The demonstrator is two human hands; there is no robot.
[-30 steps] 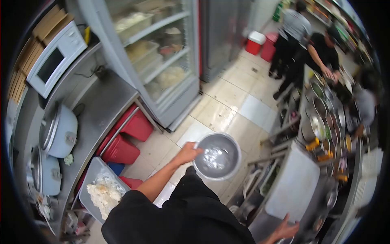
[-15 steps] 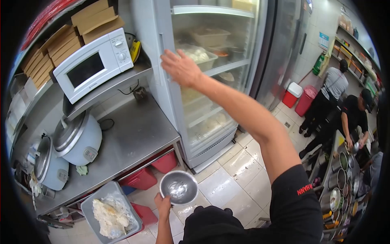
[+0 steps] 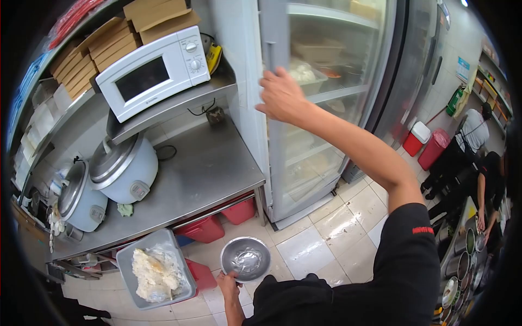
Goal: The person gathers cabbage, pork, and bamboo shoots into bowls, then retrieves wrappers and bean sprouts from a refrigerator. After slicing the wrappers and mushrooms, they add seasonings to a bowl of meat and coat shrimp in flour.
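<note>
My left hand (image 3: 229, 287) grips the near rim of a round metal bowl (image 3: 246, 258), held low over the tiled floor. The bowl's shiny inside shows. My right arm is stretched forward, and my right hand (image 3: 281, 98) has its fingers curled at the left edge of the glass refrigerator door (image 3: 276, 60). The door seems slightly ajar. Behind the glass, a tub of white food (image 3: 307, 79) and other containers stand on shelves. Left of the bowl, a grey bin (image 3: 126, 266) holds a heap of cooked rice (image 3: 155, 274).
A steel counter (image 3: 201, 168) carries two rice cookers (image 3: 126, 171), with a white microwave (image 3: 152, 76) on a shelf above. Red bins (image 3: 204, 231) sit beneath. Co-workers (image 3: 473, 136) stand at the right near several pots (image 3: 462, 263). A red cooler (image 3: 416, 138) is farther back.
My right hand has gone from spread fingers to curled fingers at the refrigerator door's edge, and the door appears to have swung slightly outward. The bowl stays in my left hand.
</note>
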